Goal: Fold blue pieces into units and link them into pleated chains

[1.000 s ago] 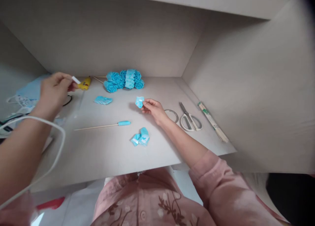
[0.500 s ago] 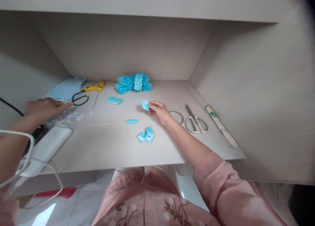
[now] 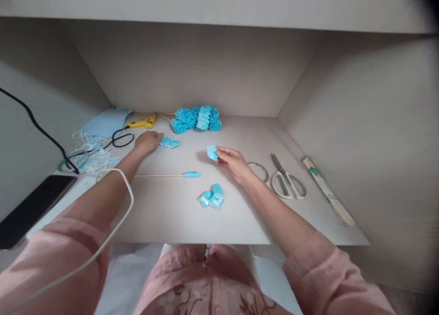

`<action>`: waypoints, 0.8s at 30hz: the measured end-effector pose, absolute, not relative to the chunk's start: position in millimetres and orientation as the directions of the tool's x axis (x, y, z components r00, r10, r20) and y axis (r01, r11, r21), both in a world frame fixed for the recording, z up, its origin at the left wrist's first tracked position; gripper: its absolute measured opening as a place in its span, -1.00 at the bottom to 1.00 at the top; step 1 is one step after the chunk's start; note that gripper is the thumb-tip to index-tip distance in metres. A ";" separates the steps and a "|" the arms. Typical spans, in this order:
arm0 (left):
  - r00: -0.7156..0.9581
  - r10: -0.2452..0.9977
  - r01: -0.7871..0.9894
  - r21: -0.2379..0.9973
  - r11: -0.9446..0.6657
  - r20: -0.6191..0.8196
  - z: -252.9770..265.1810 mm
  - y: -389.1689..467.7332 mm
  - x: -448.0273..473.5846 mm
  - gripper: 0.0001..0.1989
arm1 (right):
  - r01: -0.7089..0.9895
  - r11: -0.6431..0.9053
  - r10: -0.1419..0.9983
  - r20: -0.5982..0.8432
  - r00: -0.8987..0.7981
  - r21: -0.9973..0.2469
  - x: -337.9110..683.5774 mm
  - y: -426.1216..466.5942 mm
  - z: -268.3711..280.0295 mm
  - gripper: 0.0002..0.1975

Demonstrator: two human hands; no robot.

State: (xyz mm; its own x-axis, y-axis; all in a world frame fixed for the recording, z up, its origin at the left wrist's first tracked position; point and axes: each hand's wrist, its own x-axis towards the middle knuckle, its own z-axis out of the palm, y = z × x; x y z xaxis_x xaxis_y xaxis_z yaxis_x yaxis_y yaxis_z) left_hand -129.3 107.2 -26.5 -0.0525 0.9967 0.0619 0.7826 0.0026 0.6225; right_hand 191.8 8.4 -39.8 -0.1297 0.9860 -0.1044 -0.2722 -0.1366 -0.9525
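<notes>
The right hand (image 3: 233, 162), at mid-frame, pinches a small blue piece (image 3: 211, 153) between thumb and fingers; the left hand (image 3: 148, 142), left of centre, has its fingertips at the near end of a pleated strip (image 3: 169, 143), though whether they grip it cannot be told. The left forearm crosses the stick (image 3: 159, 175) (its thin end is hidden there), so a low sweep of that arm could drag or roll it. The white cable (image 3: 131, 200) looping over the same arm might snag as it moves, and too hard a pinch could crease the piece. Half a second ago the left hand was at the frame's left edge, well apart from the strip; now it is there, while the right hand's pinch is unchanged. The phone (image 3: 39, 207) now shows at lower left.
</notes>
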 end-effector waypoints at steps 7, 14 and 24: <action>-0.058 0.997 0.655 0.756 0.004 0.045 -22.5 101.6 -93.1 -0.75 | -0.252 -0.094 0.972 -0.034 -0.232 -0.963 197.3 2.9 -20.0 -0.69; 0.345 0.937 0.372 0.910 -0.182 0.047 11.4 68.8 -39.1 -0.69 | -0.187 0.036 0.951 0.091 -0.295 -0.982 204.7 2.1 -10.4 -0.85; 0.388 0.921 0.160 0.983 -0.088 0.019 9.2 43.3 2.7 -0.56 | -0.190 -0.028 0.951 0.032 -0.307 -0.981 200.4 2.9 -17.9 -0.78</action>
State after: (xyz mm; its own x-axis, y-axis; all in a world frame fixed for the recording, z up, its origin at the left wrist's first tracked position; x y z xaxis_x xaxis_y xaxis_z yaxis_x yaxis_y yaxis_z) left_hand 2.7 43.3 9.2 0.3879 0.9215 0.0193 0.1595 -0.0877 0.9833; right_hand 200.4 2.9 -17.9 -0.3074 0.9510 0.0324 -0.1898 -0.0279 -0.9814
